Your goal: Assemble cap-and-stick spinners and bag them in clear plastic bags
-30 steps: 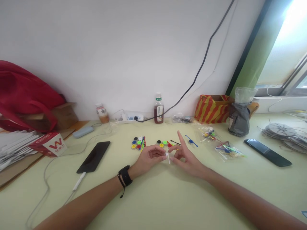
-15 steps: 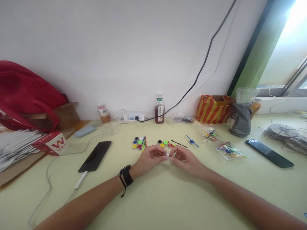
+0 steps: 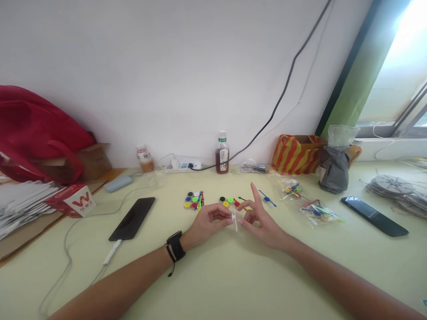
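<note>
My left hand point(image 3: 211, 222) pinches a small white piece, with a thin white stick point(image 3: 236, 221) standing nearly upright at its fingertips. Just right of the stick is my right hand point(image 3: 263, 222), its index finger raised and its other fingers curled, with nothing visible between them. Small round pieces in several colours point(image 3: 191, 200) and a bundle of coloured sticks point(image 3: 200, 200) lie behind my left hand. More round pieces point(image 3: 226, 201) are behind the fingertips, beside red and black sticks partly hidden by my right hand. A blue stick with a round centre point(image 3: 267, 199) lies further right.
Clear bags of coloured parts point(image 3: 320, 212) and a phone point(image 3: 374, 216) are at right. A black phone point(image 3: 132, 219) with a cable lies left. Bottles point(image 3: 222, 153), a power strip point(image 3: 187, 164) and a striped bag point(image 3: 296, 154) line the wall.
My right hand's index finger has lifted and its fingers have spread off the white piece. The thin white stick now shows upright at my left fingertips.
</note>
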Action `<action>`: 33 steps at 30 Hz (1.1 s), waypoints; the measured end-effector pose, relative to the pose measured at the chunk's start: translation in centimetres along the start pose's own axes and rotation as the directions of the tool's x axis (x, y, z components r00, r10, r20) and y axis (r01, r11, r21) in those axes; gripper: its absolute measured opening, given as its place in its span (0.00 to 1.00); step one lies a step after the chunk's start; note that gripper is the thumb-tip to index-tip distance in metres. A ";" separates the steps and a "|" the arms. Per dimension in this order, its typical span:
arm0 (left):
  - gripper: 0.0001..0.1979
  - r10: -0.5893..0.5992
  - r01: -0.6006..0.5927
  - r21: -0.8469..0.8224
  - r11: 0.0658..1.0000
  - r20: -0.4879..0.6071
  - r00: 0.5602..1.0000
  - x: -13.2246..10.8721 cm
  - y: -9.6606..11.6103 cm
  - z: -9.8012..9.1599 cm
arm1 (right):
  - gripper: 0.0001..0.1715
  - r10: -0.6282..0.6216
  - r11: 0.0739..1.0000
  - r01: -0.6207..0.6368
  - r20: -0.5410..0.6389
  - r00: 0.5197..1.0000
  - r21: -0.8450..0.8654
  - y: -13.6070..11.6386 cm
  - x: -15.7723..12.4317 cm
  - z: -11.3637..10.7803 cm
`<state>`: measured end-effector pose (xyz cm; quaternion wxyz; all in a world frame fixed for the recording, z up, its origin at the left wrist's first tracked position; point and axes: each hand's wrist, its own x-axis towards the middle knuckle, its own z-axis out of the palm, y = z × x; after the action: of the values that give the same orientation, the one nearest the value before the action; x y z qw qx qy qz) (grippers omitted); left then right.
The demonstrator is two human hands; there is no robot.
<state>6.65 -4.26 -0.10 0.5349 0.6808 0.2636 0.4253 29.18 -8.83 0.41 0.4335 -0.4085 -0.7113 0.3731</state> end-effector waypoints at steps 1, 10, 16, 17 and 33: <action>0.12 0.004 -0.004 0.003 1.000 -0.004 1.000 0.0 0.0 0.0 | 0.41 -0.001 1.000 0.001 0.011 1.000 -0.020 0.0 0.1 -0.1; 0.13 -0.006 0.006 0.014 1.000 -0.015 1.000 0.0 0.2 0.1 | 0.25 0.069 0.998 -0.068 0.126 0.990 -0.012 -0.2 0.9 -1.0; 0.12 -0.009 0.009 0.010 1.000 0.013 1.000 -0.1 0.3 0.2 | 0.18 0.064 0.998 -0.065 0.149 0.987 0.002 -0.7 0.6 -0.5; 0.12 -0.012 0.012 0.006 1.000 0.015 1.000 -0.1 0.3 0.2 | 0.18 0.066 0.998 -0.066 0.149 0.987 -0.003 -0.7 0.5 -0.5; 0.12 0.006 -0.006 0.008 1.000 -0.029 1.000 0.0 -0.3 -0.1 | 0.23 -0.024 0.972 0.062 0.165 0.986 -0.228 0.1 0.2 -1.0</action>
<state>6.60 -4.14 -0.34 0.5271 0.6773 0.2711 0.4358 30.10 -8.46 0.78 0.3316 -0.4094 -0.7916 0.3095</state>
